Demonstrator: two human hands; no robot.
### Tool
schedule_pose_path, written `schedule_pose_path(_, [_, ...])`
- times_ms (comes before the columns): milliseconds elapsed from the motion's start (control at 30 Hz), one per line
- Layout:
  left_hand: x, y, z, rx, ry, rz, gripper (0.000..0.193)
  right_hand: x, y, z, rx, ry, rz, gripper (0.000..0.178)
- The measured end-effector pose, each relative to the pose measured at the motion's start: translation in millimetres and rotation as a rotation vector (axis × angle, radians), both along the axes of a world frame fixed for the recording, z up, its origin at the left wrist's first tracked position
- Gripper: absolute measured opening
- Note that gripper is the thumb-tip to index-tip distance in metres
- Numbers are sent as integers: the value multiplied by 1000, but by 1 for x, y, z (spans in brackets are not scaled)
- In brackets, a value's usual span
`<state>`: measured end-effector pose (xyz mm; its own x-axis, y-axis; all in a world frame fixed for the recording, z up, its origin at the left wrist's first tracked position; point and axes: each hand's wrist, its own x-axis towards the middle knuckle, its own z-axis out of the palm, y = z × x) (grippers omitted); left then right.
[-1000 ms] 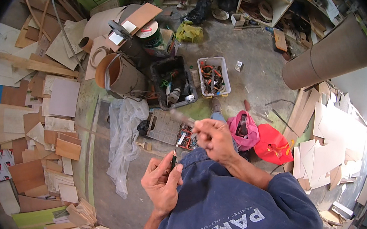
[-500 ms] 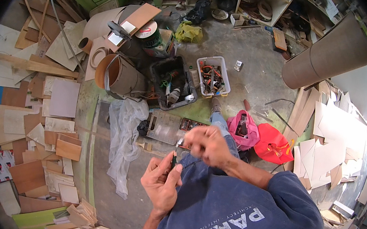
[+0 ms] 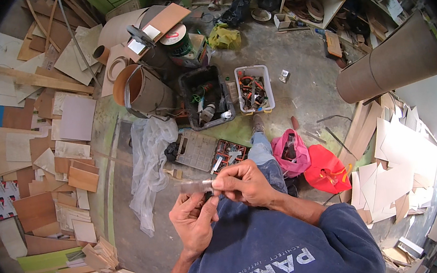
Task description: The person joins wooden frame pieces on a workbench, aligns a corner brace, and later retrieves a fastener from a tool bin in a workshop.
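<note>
In front of my shirt, my two hands meet. My right hand (image 3: 241,186) pinches the end of a thin silvery strip (image 3: 194,186), which stretches leftward above the other hand's fingers; it is smeared by motion, so its kind is unclear. Below it, my left hand (image 3: 194,219) has thumb and fingers closed on a small dark object (image 3: 208,194), mostly hidden by the fingers. Just beyond the hands, an opened organizer case (image 3: 197,150) lies on the floor, small parts and white pieces in its compartments.
A black crate (image 3: 207,97) and a white bin (image 3: 254,90) of tools stand ahead. Crumpled clear plastic sheeting (image 3: 149,165) lies left of the case. Pink (image 3: 291,153) and red (image 3: 326,170) bags sit by my leg. Board offcuts (image 3: 34,212) cover the left side; a large brown roll (image 3: 391,59) stands right.
My right hand has moved slightly down against the left hand. The silvery strip now extends over the left fingers, and more of the organizer case shows. The left hand stays nearly still.
</note>
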<state>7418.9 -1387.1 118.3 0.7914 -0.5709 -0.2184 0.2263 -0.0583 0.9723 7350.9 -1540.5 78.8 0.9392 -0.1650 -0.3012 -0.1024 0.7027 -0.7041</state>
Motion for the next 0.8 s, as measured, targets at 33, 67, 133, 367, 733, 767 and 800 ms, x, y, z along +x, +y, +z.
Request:
schedule_pose_path(33, [-1, -1, 0, -28, 8, 30, 30, 1, -2, -7, 49, 36, -118, 23])
schedule_pose_path(67, [-2, -1, 0, -37, 8, 35, 30, 4, -6, -18, 98, 71, -237, 23])
schedule_pose_path(133, [-2, -1, 1, -56, 2, 48, 29, 11, -15, -28, 226, 102, -451, 24])
schedule_pose_path(367, [2, -1, 3, -56, 115, -3, 30, 0, 0, -4, 69, 3, 15, 24])
schedule_pose_path(733, [-2, 3, 4, -127, 157, 23, 32, 10, -12, -39, 258, 97, -429, 21])
schedule_pose_path(767, [-1, 1, 4, -118, 156, 42, 32, 9, -12, -38, 263, 73, -395, 21])
schedule_pose_path(800, [0, -2, 4, -108, 154, 61, 31, 6, -11, -37, 267, 49, -361, 22])
